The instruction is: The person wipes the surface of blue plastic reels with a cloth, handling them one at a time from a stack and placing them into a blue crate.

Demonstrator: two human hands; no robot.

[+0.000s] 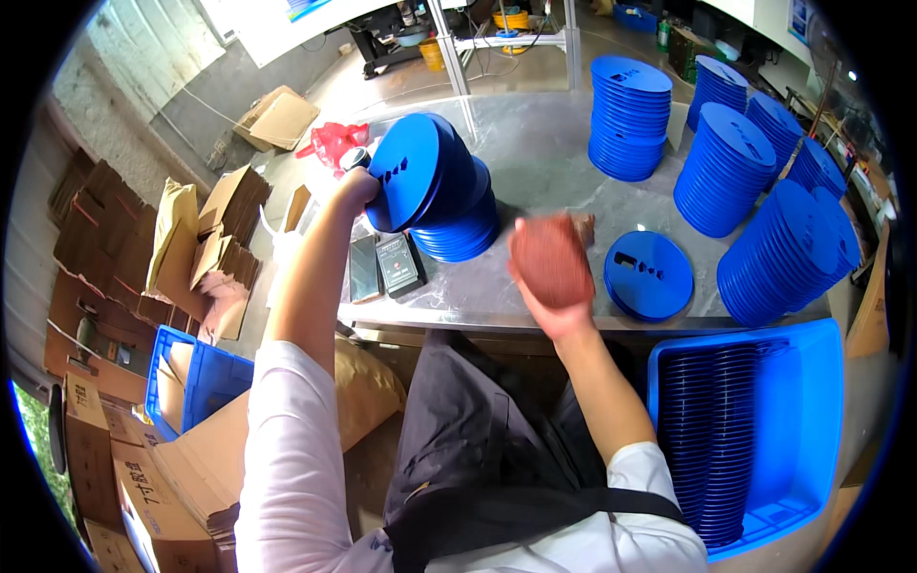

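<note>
My left hand (358, 187) grips the edge of several blue plastic discs with dark cut-outs (409, 172), held tilted together. They lean over a stack of blue discs (457, 229) on the metal table, and most of my fingers are hidden behind them. A blurred reddish-brown, block-like thing (552, 256) is in my right hand (564, 313), above the table's front part. My thumb shows along its left side; its exact kind is unclear. To the right of that hand, a low blue disc pile (649, 276) lies flat near the front edge.
Several tall blue disc stacks (630, 116) crowd the table's right side. A dark scale-like device (399, 265) lies by the left stack, with a red plastic bag (336, 143) behind. Below right stands a blue bin (798, 430) holding rows of dark discs. Cardboard boxes (158, 497) fill the left.
</note>
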